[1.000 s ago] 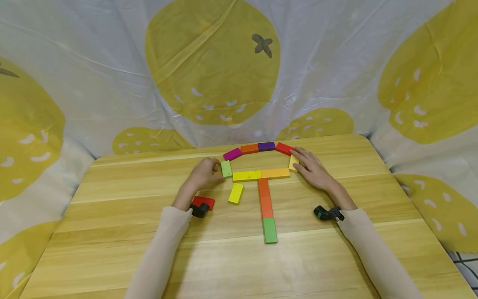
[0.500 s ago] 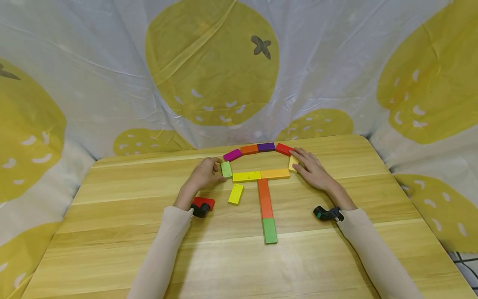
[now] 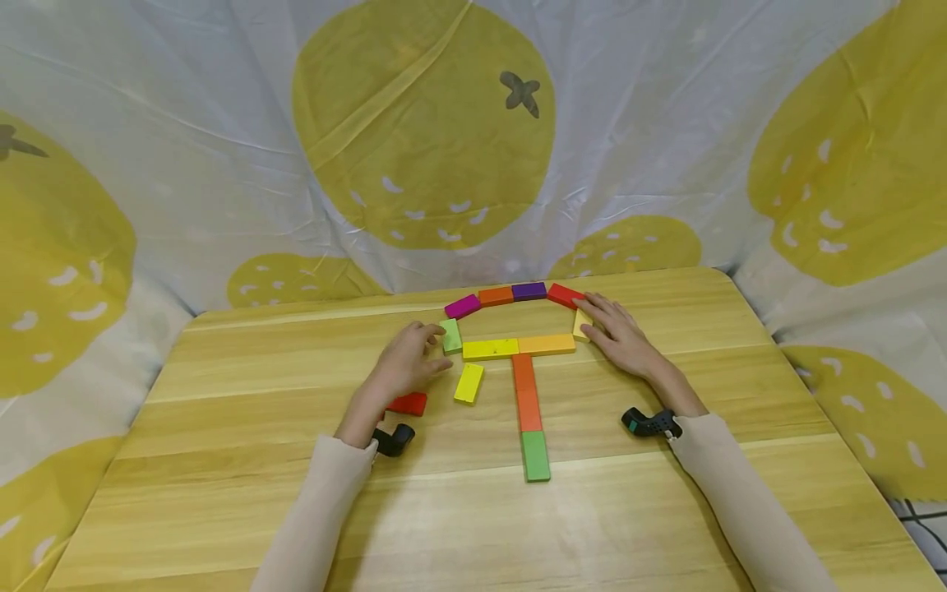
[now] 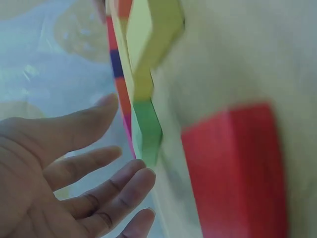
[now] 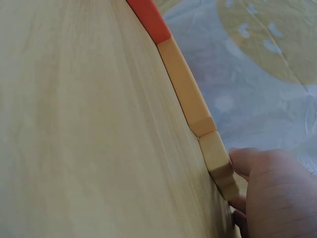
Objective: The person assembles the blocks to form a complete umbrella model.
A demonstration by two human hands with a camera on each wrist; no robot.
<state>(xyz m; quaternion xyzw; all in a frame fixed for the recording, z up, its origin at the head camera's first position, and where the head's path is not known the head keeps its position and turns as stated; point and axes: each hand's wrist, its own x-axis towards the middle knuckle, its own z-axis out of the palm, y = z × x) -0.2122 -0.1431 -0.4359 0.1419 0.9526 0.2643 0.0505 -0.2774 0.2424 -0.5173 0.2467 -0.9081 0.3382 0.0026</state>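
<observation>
In the head view my left hand [image 3: 409,358] is just left of the light green block [image 3: 451,336], with thumb and fingers spread apart. The left wrist view shows this left hand [image 4: 74,183] with loosely bent fingers and nothing in its grasp. My right hand [image 3: 618,335] holds the pale yellow block [image 3: 581,326] between thumb and fingers, at the right end of the arch. Its fingertips lie right at the red block [image 3: 565,295]. Magenta [image 3: 463,307], orange [image 3: 496,296] and purple [image 3: 528,291] blocks continue the arch.
Below the arch lie a yellow bar [image 3: 490,349] and a light orange bar [image 3: 547,344] end to end. A stem of orange-red [image 3: 527,392] and green [image 3: 536,456] runs toward me. A loose yellow block [image 3: 469,384] and a red block [image 3: 408,404] lie left of it.
My left hand has drawn back slightly from the light green block, its thumb and fingers opening off it. The right hand stays at the pale yellow block.
</observation>
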